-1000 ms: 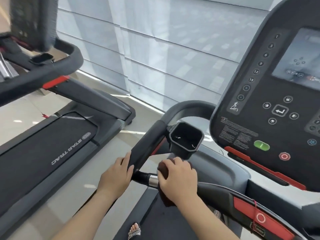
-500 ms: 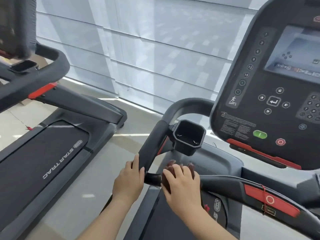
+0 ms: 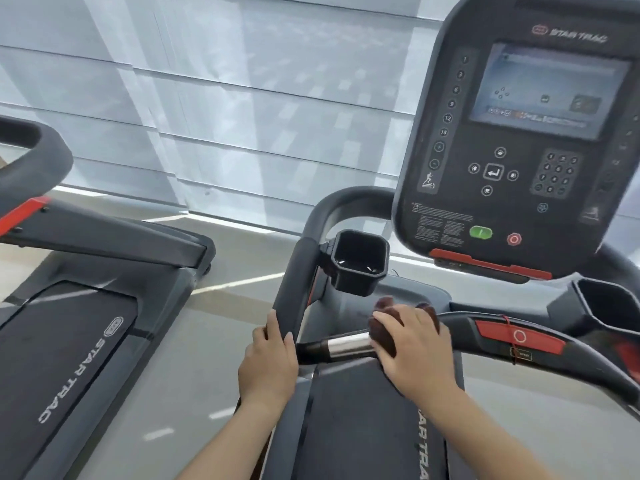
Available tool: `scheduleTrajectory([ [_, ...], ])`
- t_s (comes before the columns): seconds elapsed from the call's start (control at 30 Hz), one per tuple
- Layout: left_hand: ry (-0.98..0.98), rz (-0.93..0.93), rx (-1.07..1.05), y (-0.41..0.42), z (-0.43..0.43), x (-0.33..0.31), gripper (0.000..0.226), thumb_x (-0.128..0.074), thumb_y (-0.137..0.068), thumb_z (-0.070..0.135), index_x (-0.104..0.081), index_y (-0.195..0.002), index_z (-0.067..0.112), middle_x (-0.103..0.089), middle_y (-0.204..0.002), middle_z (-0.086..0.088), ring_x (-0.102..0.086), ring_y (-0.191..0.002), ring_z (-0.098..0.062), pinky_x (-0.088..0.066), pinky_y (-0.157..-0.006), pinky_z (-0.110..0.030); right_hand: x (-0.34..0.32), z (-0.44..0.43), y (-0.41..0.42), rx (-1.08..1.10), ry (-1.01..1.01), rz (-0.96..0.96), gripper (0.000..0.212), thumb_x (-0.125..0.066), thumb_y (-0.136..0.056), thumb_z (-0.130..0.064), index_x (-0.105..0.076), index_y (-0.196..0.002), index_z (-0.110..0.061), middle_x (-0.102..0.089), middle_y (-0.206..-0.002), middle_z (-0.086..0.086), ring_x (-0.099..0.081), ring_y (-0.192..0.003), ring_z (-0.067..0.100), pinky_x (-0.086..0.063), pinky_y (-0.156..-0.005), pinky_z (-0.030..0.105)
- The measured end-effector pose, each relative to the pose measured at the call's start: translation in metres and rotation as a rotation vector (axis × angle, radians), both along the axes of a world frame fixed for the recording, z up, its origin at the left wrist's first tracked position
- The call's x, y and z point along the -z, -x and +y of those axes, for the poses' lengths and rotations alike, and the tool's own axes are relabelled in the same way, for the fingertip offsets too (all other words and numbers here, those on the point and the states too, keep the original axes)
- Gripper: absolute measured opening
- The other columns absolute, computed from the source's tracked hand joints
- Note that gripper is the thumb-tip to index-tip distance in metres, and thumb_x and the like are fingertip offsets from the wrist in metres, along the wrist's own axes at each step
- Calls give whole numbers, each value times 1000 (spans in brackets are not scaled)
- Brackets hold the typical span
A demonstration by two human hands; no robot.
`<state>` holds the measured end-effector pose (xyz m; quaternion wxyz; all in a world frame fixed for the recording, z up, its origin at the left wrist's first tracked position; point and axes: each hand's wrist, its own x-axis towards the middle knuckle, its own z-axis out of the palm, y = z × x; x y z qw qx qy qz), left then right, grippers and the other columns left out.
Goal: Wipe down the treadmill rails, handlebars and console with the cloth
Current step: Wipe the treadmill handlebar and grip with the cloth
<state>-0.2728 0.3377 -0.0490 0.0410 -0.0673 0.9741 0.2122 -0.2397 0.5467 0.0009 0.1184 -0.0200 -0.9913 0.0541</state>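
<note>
A dark treadmill fills the right half of the head view. Its console [image 3: 512, 188] stands upper right with a screen and buttons. My left hand [image 3: 268, 362] grips the lower end of the black left handlebar [image 3: 294, 278]. My right hand [image 3: 415, 351] presses a dark brown cloth [image 3: 384, 323] around the front crossbar, just right of its bare silver sensor section [image 3: 348, 344]. Most of the cloth is hidden under my palm.
A square black cup holder [image 3: 358, 261] sits above the crossbar, and a second one [image 3: 606, 306] is at the right. A red safety-stop panel [image 3: 519, 336] lies right of my right hand. A neighbouring treadmill [image 3: 79, 341] stands left, a strip of floor between. Window blinds behind.
My right hand with the cloth has slid rightward along the crossbar, uncovering the silver section. My left hand keeps its hold on the handlebar. The view has tilted up and to the right.
</note>
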Motion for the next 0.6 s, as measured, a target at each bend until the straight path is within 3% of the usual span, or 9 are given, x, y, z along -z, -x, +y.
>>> scheduleTrajectory([
  [0.13, -10, 2, 4, 0, 0, 3, 53, -27, -96, 38, -18, -144, 18, -48, -124, -12, -56, -94, -30, -45, -64, -38, -11, 18, 2, 195, -6, -16, 36, -67, -78, -42, -62, -111, -30, -60, -113, -1, -52, -106, 27, -44, -83, 47],
  [0.27, -43, -14, 7, 1, -2, 7, 53, -30, -96, 37, -19, -144, 18, -47, -126, -15, -55, -95, -33, -42, -65, -38, 2, -22, -4, -38, -6, -99, 34, -65, -80, -40, -60, -112, -31, -57, -117, -2, -51, -110, 27, -42, -86, 49],
  [0.37, -85, 0, 52, 0, -5, 6, 57, -39, -94, 33, -21, -144, 14, -39, -138, -14, -45, -117, -33, -44, -82, -44, 5, -26, -13, -93, 63, -137, 36, -58, -86, -41, -56, -121, -33, -53, -127, -4, -45, -120, 25, -36, -94, 48],
  [0.43, -16, 53, 139, -2, -6, 3, 58, -45, -92, 30, -26, -143, 11, -32, -145, -12, -34, -129, -31, -35, -101, -50, -3, -12, -22, -41, 125, -125, 36, -53, -90, -41, -53, -126, -34, -49, -131, -7, -41, -123, 22, -33, -96, 45],
  [0.5, 36, 127, 216, 0, 1, -4, 54, -47, -91, 28, -33, -142, 15, -29, -147, -10, -28, -134, -29, -24, -107, -56, -15, 6, -33, 51, 210, -58, 36, -55, -90, -39, -54, -125, -33, -52, -129, -8, -43, -122, 21, -38, -94, 45],
  [0.6, -53, 192, 346, 5, 31, -13, 43, -47, -92, 25, -44, -134, 18, -37, -144, -4, -28, -136, -23, -21, -110, -56, -29, 41, -43, 211, 223, 100, 37, -66, -84, -33, -59, -119, -31, -59, -122, -2, -52, -114, 27, -45, -86, 50],
])
